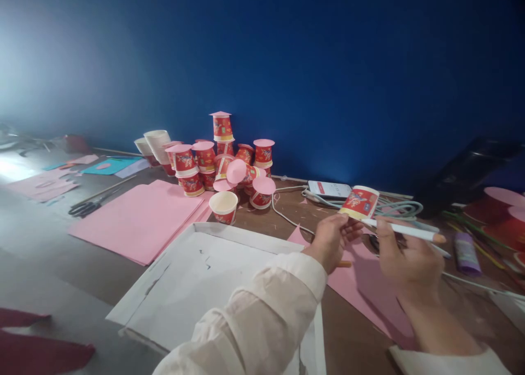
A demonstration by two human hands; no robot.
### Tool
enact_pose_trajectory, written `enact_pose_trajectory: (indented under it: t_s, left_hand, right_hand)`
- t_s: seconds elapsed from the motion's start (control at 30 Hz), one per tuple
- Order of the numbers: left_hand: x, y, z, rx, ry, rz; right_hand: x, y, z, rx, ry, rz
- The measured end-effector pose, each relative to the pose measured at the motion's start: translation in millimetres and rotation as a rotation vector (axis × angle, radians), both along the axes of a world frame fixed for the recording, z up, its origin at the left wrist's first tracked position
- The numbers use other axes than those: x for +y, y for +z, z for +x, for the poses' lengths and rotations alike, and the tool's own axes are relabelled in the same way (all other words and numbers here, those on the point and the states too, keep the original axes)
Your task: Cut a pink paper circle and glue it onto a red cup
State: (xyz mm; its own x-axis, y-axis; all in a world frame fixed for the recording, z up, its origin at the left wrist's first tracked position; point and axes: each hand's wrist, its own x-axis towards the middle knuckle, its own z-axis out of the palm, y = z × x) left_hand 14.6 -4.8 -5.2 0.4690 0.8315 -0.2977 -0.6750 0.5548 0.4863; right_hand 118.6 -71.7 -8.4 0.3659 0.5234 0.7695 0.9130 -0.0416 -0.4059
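My left hand (331, 237) holds a red patterned paper cup (360, 202) by its lower edge, the cup tilted over the right part of the table. In my right hand (410, 257) is a white pen (404, 231), its tip close to the cup's lower rim. Beneath both hands lies a sheet of pink paper (367, 287). Left of my left forearm is a white board or box lid (184, 276) with a raised rim. An upright paper cup (224, 206) stands just behind it.
Several red cups with pink paper discs (186, 162) are stacked near the blue wall. Pink sheets (139, 216) and scissors (84, 207) lie left. A phone (328, 189), cables (404, 208) and a purple glue stick (466, 253) are at the right.
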Motion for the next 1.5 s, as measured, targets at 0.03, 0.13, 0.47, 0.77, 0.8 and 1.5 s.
enact_pose_trajectory:
  t_s: [0.03, 0.13, 0.47, 0.77, 0.8, 1.5]
  left_hand:
    - [-0.1, 0.3, -0.2, -0.003, 0.000, 0.002]
    - [-0.4, 0.6, -0.6, 0.006, -0.002, 0.004]
    - [-1.5, -0.5, -0.7, 0.018, -0.005, 0.020]
    - [-1.5, 1.9, -1.1, 0.019, -0.012, 0.012]
    - [-1.6, 2.5, -1.2, 0.018, -0.010, 0.007]
    - [0.3, -1.0, -0.8, 0.003, -0.006, 0.007]
  right_hand:
    - [-0.3, -0.2, -0.3, 0.007, -0.001, -0.004]
    - [-0.5, -0.3, -0.8, 0.026, -0.028, -0.012]
    - [1.0, -1.7, 0.4, 0.008, -0.045, 0.001]
    - [1.2, -3.2, 0.9, -0.016, -0.068, 0.031]
    - [1.4, -3.7, 1.3, -0.021, -0.069, 0.035]
    - [2.8, -2.2, 1.8, -0.016, -0.076, 0.054]
